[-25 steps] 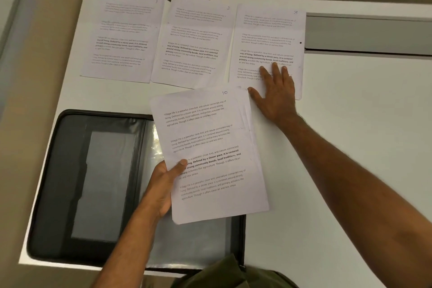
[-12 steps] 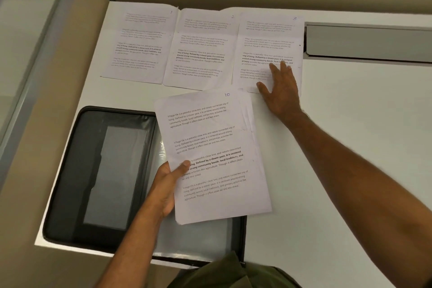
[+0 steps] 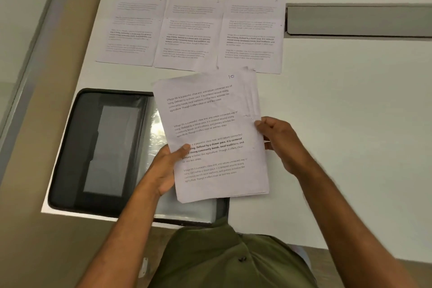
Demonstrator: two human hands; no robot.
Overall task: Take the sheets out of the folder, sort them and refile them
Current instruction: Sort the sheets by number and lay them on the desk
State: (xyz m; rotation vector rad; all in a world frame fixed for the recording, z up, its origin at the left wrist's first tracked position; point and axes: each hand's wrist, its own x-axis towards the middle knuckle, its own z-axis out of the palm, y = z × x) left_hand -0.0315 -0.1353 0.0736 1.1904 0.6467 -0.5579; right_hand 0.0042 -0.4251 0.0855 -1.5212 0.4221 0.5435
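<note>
Both hands are on the stack of sheets point(image 3: 211, 138) here. The left hand point(image 3: 164, 168) grips its left edge with the thumb over the printed text, and the right hand point(image 3: 278, 140) pinches the right edge. The stack is held above the table point(image 3: 350, 124), long axis running away from the person and tilted slightly left, top sheet marked "10" at the far corner. It partly overlaps the open black folder point(image 3: 98, 147) lying flat at the table's near left. Three single sheets point(image 3: 191, 33) lie side by side along the far edge, tops pointing away.
</note>
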